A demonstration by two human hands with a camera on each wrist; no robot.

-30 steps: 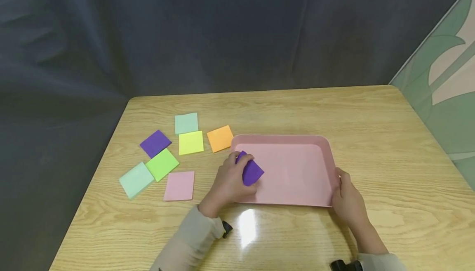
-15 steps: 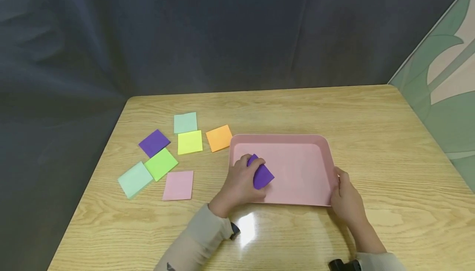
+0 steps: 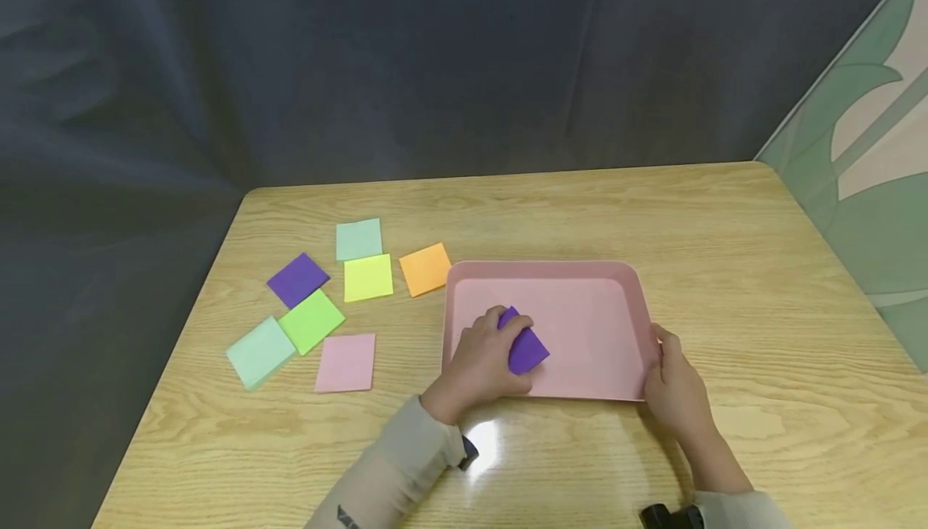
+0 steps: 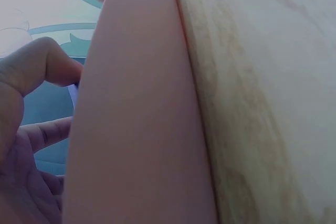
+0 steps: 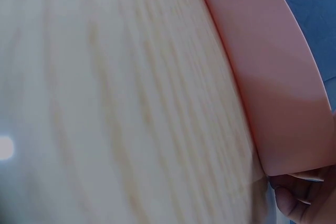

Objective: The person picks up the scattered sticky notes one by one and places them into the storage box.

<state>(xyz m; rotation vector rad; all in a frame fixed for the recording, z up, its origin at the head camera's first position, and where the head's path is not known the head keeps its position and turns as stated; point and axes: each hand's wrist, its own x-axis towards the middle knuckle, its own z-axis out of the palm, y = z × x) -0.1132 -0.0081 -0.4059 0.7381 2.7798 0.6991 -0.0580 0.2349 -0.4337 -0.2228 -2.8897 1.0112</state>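
My left hand point(image 3: 482, 361) grips a purple sticky note pad point(image 3: 530, 353) between curled fingers and thumb, over the left half of a shallow pink tray point(image 3: 590, 332). In the left wrist view the tray's outer wall point(image 4: 136, 103) hides most of the pad, and the thumb and fingers point(image 4: 47, 61) show beyond it. My right hand point(image 3: 677, 392) holds the tray's right side near the front corner. Its fingers point(image 5: 294, 200) curl at the corner of the tray in the right wrist view.
Left of the tray lie several square note pads: orange point(image 3: 425, 270), yellow point(image 3: 368, 278), mint point(image 3: 358, 240), purple point(image 3: 298, 280), lime green point(image 3: 312, 322), a second mint point(image 3: 261, 353) and pink point(image 3: 345, 363). All rest on a wooden table point(image 3: 783, 295) before a dark curtain point(image 3: 464, 62).
My left hand has moved right and slightly toward me with the purple sticky note pad, farther over the tray. My right hand stays at the tray's right side.
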